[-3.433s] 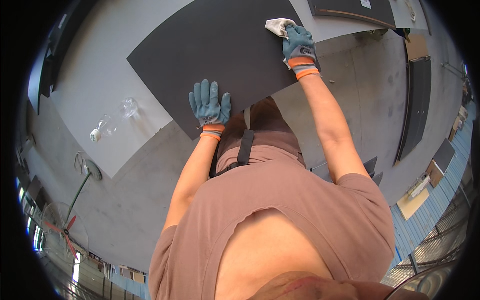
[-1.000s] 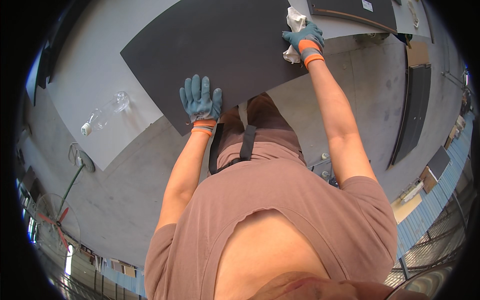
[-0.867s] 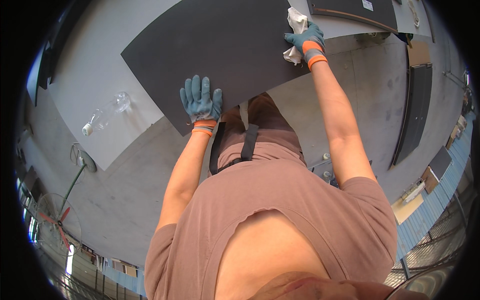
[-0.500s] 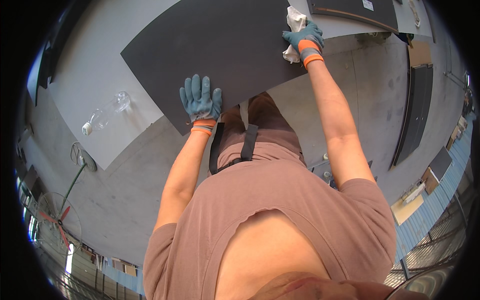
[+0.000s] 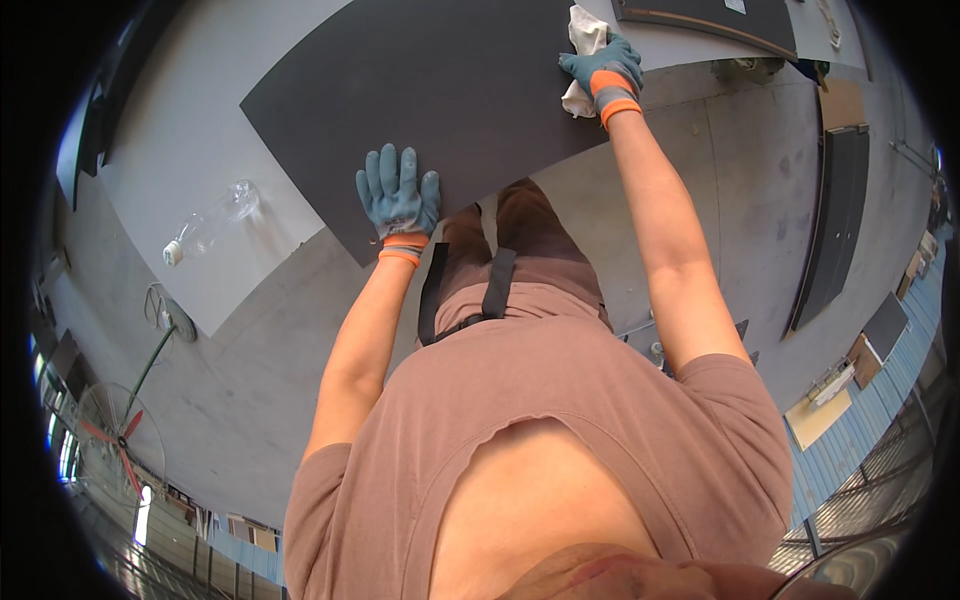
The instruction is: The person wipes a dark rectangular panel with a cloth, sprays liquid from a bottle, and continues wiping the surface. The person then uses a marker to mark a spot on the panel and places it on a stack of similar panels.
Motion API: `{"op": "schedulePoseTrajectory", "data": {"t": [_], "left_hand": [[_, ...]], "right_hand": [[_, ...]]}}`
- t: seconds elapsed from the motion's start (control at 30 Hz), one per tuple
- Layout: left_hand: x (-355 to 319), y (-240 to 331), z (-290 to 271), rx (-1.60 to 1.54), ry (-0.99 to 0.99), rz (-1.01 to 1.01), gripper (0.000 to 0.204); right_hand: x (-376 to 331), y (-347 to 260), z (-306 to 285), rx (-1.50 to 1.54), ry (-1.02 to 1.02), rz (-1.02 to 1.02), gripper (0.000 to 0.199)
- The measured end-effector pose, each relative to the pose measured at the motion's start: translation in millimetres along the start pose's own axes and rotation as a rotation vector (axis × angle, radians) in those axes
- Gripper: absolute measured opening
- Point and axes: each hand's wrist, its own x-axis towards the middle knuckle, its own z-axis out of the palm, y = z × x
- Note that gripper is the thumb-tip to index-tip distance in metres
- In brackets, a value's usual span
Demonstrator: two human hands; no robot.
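Note:
A large dark grey panel (image 5: 450, 90) lies on a light grey work surface (image 5: 200, 110). My left hand (image 5: 398, 192), in a blue-grey coated glove with an orange cuff, rests flat near the panel's front left edge, fingers stretched out. At the panel's right end my right hand (image 5: 608, 72), gloved the same way, is closed on a crumpled white cloth (image 5: 586, 34). Part of the cloth sticks out beyond the fingers on both sides, against the panel's right edge.
A clear plastic bottle (image 5: 212, 222) with a white cap lies on its side left of the panel. Another dark panel (image 5: 705, 22) sits at the far right. Dark boards (image 5: 832, 230) are at the right. A fan with red blades (image 5: 122, 441) stands lower left.
Both hands have shifted very slightly left and away from me in the picture. My right hand keeps its hold on the cloth, and the panel stays put.

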Motion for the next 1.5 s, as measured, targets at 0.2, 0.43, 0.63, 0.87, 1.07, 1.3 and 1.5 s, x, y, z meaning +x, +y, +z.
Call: {"op": "schedulePoseTrajectory", "data": {"t": [0.2,0.43,0.63,0.87,1.07,1.3,1.5], "left_hand": [[1,-1,1,-0.006,0.014,0.010,0.050],[-1,-3,2,-0.014,0.024,0.003,0.049],[-1,-2,3,-0.010,0.027,0.001,0.049],[3,0,2,-0.020,0.018,0.008,0.051],[5,-7,10,-0.332,0.209,-0.044,0.036],[6,-2,-4,-0.339,0.246,-0.112,0.033],[-1,0,-2,-0.360,0.342,-0.237,0.028]], "right_hand": [[23,16,13,0.082,-0.026,-0.051,0.096],[8,9,6,0.036,-0.005,-0.072,0.097],[9,5,7,0.036,0.093,-0.183,0.070],[-10,26,69,-0.024,0.596,-0.863,0.051],[-163,-73,177,0.141,-0.113,-1.062,0.034],[37,-2,59,0.000,0.553,-0.984,0.035],[-144,-35,138,-0.089,0.296,-1.198,0.036]]}}
